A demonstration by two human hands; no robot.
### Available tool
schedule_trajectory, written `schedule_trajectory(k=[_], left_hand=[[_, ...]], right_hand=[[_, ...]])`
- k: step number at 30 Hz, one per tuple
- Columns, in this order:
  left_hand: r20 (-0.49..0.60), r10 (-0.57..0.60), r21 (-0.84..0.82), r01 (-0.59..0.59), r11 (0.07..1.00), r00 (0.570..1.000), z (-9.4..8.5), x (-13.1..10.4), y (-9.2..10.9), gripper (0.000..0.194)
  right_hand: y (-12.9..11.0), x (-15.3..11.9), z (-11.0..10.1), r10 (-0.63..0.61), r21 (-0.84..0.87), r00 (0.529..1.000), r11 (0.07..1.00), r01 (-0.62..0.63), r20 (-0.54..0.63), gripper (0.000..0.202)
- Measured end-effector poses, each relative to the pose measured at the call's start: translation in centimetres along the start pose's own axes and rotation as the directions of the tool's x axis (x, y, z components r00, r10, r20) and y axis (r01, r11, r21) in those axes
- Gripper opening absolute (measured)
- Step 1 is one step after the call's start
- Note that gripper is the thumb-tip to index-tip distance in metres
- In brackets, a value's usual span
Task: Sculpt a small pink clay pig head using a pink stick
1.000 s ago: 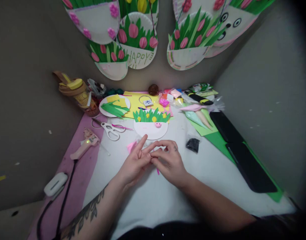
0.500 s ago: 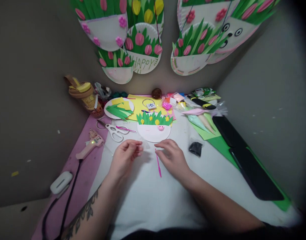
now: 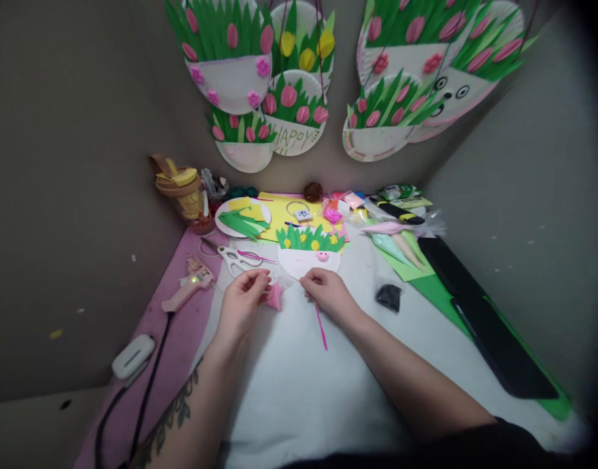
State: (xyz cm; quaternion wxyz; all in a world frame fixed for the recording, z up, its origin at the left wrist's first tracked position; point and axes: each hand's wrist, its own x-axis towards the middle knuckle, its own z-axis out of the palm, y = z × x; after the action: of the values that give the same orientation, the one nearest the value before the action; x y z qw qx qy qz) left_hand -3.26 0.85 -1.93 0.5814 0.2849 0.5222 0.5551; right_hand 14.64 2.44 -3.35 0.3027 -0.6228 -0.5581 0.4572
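— Start with the left hand [image 3: 240, 301]?
— Thumb and forefinger drawn together at the tips, right beside a pink packet [image 3: 275, 296] on the desk [image 3: 279, 397]. Too small to tell if anything between them.

— And the right hand [image 3: 331, 294]?
— Fingers closed too, at the lower edge of a decorated white plate [image 3: 303, 262]. Cannot tell what, if anything, in the pinch. Just below, a slim pink tool [image 3: 321, 329], lying with its upper end near the palm.

— On that plate?
— Green paper grass, yellow blooms and a small pink piece near the right side.

— Farther out, to the left?
— White-handled scissors [image 3: 235, 259], then a pink glue gun [image 3: 187, 290]. Behind, a plate of green strips [image 3: 243, 218].

— To the right?
— A black packet [image 3: 389, 298], then black trays [image 3: 504, 348] over green paper [image 3: 436, 292].

— Above?
— Hanging flower plates [image 3: 294, 133] against the wall [image 3: 345, 172].
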Motion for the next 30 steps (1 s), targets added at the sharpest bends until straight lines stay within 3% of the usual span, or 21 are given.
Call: schedule_trajectory(k=[3, 6, 15, 18, 21, 24, 27, 30], left_hand=[[-0.022, 0.076, 0.086, -0.074, 0.994, 0.997, -0.3, 0.5, -0.8, 0.042], [-0.061, 0.118, 0.098, -0.111, 0.989, 0.991, -0.5, 1.1, -1.5, 0.04], [-0.088, 0.006, -0.074, -0.013, 0.997, 0.996, -0.2, 1.4, -1.1, 0.052], [-0.098, -0.015, -0.127, 0.002, 0.992, 0.995, -0.2, 1.6, -1.0, 0.05], [-0.092, -0.016, -0.17, 0.001, 0.985, 0.996, -0.3, 1.7, -1.0, 0.044], [-0.06, -0.022, -0.197, 0.009, 0.98, 0.998, -0.3, 1.6, -0.9, 0.034], [-0.012, -0.057, -0.216, 0.053, 0.975, 0.998, 0.0, 1.2, -0.9, 0.028], [0.081, -0.134, -0.222, 0.149, 0.964, 0.988, 0.8, 0.5, -0.9, 0.028]], right_hand=[[0.0, 0.1, -0.1, -0.057, -0.002, 0.998, 0.998, 0.057, -0.027, 0.013], [-0.2, 0.7, 1.2, -0.139, -0.002, 0.99, 0.99, 0.139, -0.013, 0.019], [-0.7, 3.1, 4.2, -0.232, 0.02, 0.972, 0.973, 0.231, 0.037, 0.02], [-1.3, 3.2, 4.3, -0.259, 0.032, 0.964, 0.966, 0.257, 0.056, 0.007], [-2.0, 2.4, 3.3, -0.286, 0.065, 0.958, 0.957, 0.283, 0.037, 0.006], [-2.2, 0.6, 0.6, -0.326, 0.103, 0.945, 0.94, 0.324, 0.002, 0.004], [-1.6, -1.5, -2.7, -0.399, 0.133, 0.911, 0.902, 0.411, -0.107, 0.004], [-0.3, -3.2, -4.6, -0.403, 0.097, 0.906, 0.904, 0.416, -0.13, 0.003]])
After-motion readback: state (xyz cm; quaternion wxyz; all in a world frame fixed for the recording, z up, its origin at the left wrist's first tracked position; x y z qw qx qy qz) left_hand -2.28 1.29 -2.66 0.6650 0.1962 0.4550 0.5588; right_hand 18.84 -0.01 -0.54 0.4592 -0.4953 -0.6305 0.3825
